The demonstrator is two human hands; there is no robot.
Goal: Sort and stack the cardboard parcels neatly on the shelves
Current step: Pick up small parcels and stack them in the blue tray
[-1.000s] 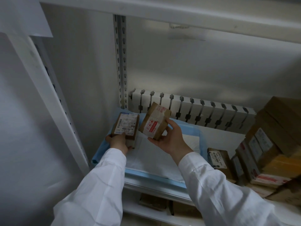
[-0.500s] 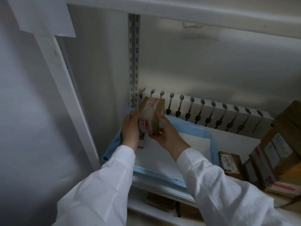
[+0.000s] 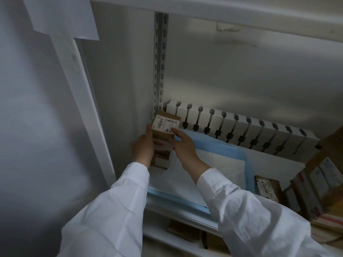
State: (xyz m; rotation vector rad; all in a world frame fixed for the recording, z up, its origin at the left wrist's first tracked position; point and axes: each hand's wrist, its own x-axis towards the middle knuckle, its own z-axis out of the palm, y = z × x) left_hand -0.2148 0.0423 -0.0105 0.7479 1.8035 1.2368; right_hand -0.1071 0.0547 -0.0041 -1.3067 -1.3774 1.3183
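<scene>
In the head view, a small stack of cardboard parcels (image 3: 163, 136) stands in the back left corner of the shelf (image 3: 274, 164), on a blue-edged pad (image 3: 222, 158). The left hand (image 3: 143, 148) presses flat against the stack's left side, and the right hand (image 3: 183, 145) clasps its right side, fingertips on the top parcel's white label (image 3: 165, 125). More parcels (image 3: 315, 184) are piled at the shelf's right end, well apart.
</scene>
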